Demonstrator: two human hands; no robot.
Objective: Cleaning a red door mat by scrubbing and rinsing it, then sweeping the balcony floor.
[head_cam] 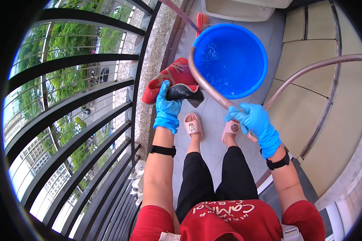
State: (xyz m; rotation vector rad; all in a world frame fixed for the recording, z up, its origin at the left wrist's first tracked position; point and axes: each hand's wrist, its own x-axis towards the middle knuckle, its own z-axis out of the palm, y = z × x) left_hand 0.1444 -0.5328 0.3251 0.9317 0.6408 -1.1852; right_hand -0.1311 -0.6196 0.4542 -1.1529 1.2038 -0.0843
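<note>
My left hand [168, 104], in a blue rubber glove, grips a red mat [176, 72] with a pale pattern. The mat is folded over, so part of its black backing [184, 92] shows. In my right hand [249, 117], gloved in the same way, is a pinkish-brown hose [209, 86]. From that hand the hose runs up past the mat, and its far end lies at the left rim of a round blue basin [244, 60]. Wet, bubbly patches show inside the basin, but I cannot tell how deep any water is.
A red brush [200, 24] with a purple handle leans behind the basin. Beyond stands a pale plastic tub [239, 10]. Black railings [87, 61] and a stone ledge [157, 39] border the left, beige cabinets [307, 69] the right. Pink slippers [193, 125] are on the tiled floor.
</note>
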